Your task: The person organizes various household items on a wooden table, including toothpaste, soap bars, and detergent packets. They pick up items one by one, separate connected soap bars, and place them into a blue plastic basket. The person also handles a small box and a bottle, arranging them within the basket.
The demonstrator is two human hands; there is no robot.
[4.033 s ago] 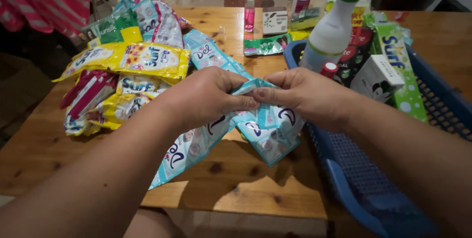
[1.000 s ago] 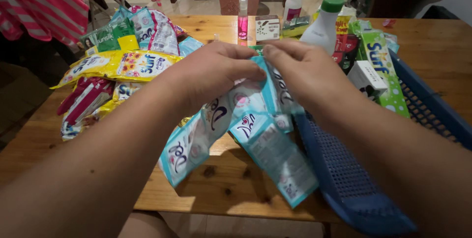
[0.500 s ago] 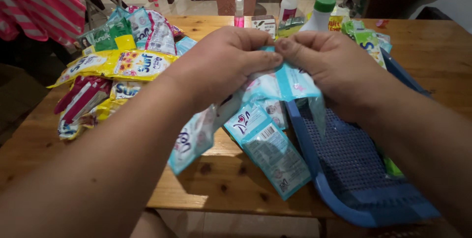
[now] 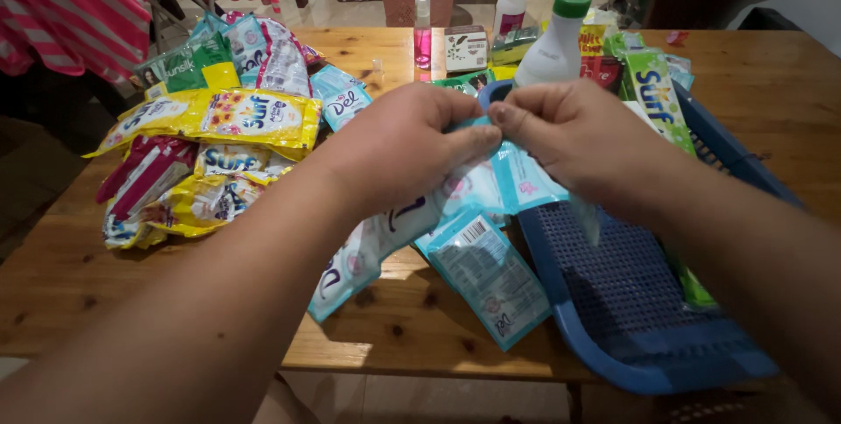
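Observation:
Both my hands pinch the top of a strip of light blue sachets (image 4: 477, 249) that hangs down over the wooden table (image 4: 158, 293). My left hand (image 4: 407, 148) grips one side of the strip and my right hand (image 4: 569, 135) the other, thumbs almost touching. The strip's lower sachets trail onto the table and over the near corner of a blue plastic basket (image 4: 631, 293).
A heap of yellow sachets (image 4: 219, 117) and other packets lies at the left. In the basket stand a white bottle with a green cap (image 4: 552, 43) and a green box (image 4: 655, 95). A small pink bottle (image 4: 423, 34) stands at the far edge.
My hands have lifted the sachet strip up from the table and pulled it toward the basket, with the grip shifting to the strip's top edge.

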